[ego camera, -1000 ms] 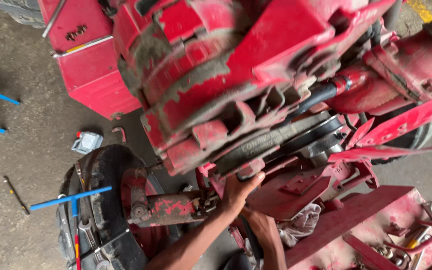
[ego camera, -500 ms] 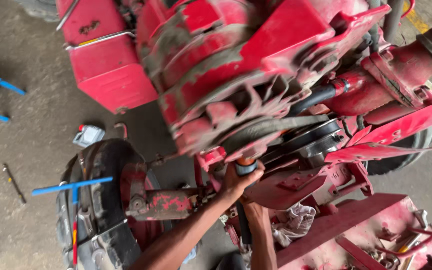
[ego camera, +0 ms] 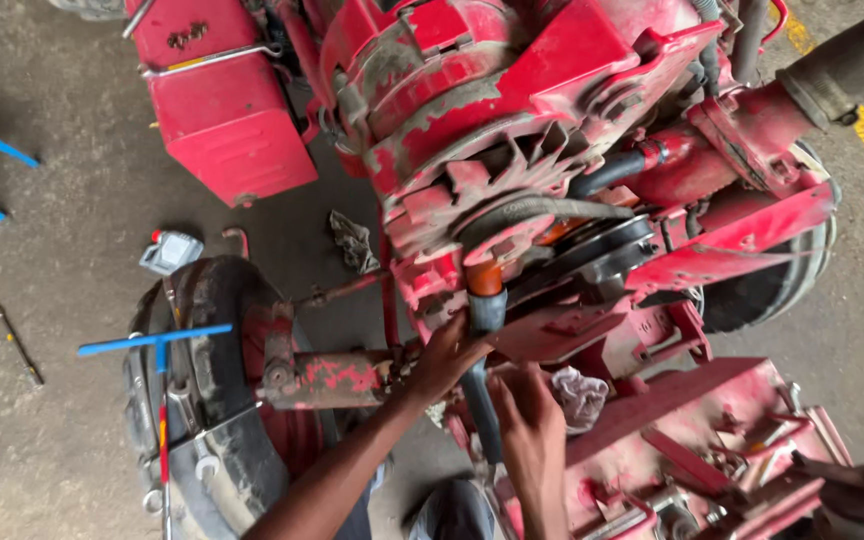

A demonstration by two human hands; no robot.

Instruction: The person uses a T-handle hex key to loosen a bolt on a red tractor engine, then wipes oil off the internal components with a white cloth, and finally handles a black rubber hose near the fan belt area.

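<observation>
Both hands closed on dark hose point(ego camera: 485, 345): left hand point(ego camera: 449, 355) upper part, right hand point(ego camera: 527, 420) lower.

Two bare forearms, no sleeves, no gloves, no rings visible.

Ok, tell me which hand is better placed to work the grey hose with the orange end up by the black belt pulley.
Left, probably. The left hand already touches the grey hose just under its orange end, close to the black belt pulley. The right hand sits lower, beside the hose's lower stretch.
</observation>
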